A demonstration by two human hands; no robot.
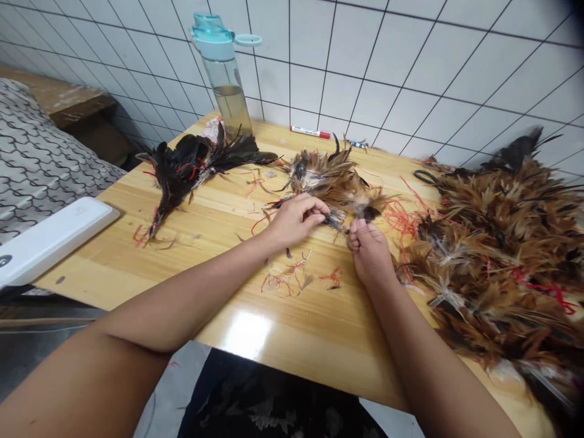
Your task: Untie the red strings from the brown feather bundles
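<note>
My left hand (295, 220) is closed in a pinch on a strip of brown feathers (340, 188) that lies across the middle of the wooden table (219, 201). My right hand (369, 249) is a fist gripping the near end of the same strip, where dark tufts stick out above the fingers. The strip runs back from my hands toward the wall. Loose red thread scraps (287, 274) lie on the table just below my hands.
A big heap of brown feathers (506, 255) fills the right side. A bundle of black feathers (191, 164) lies at back left, before a water bottle (225, 79). A red marker (310, 132) lies by the tiled wall. A white flat device (50, 237) overhangs the left edge.
</note>
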